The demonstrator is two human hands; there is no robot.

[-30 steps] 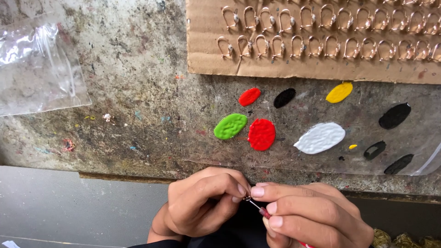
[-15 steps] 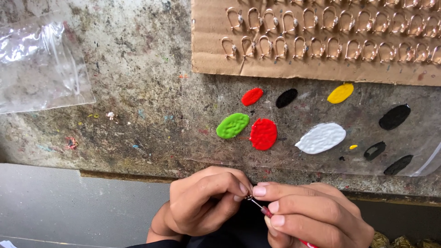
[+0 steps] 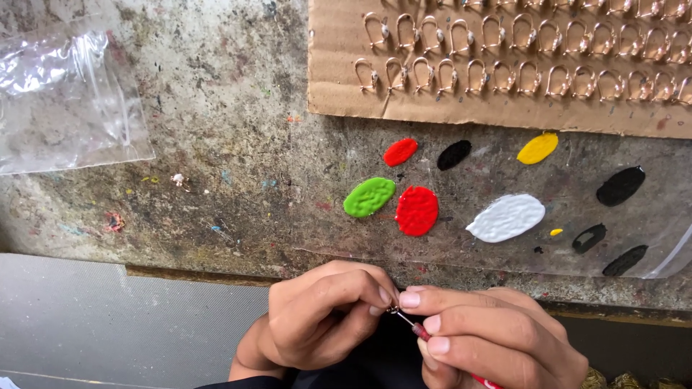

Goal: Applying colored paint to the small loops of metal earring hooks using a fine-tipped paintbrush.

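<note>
Head view shows both hands at the lower middle of the frame. Left hand (image 3: 324,313) pinches a tiny metal piece (image 3: 393,310); right hand (image 3: 490,335) grips a thin red-handled tool (image 3: 419,331) touching it. Many wire hooks (image 3: 504,68) already sit in a cardboard sheet (image 3: 339,86), upper right. Paint blobs (image 3: 417,210) lie on the stained tabletop (image 3: 216,144); a clear bag (image 3: 65,101) lies upper left.

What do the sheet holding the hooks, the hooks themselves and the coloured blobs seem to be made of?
The sheet looks like brown corrugated cardboard: matte, with a rough torn edge. The hooks look like thin metal wire, shiny with a coppery tint. The coloured blobs, such as the green blob and white blob, look like thick wet paint, glossy and ridged, apparently on a clear plastic film.
</note>
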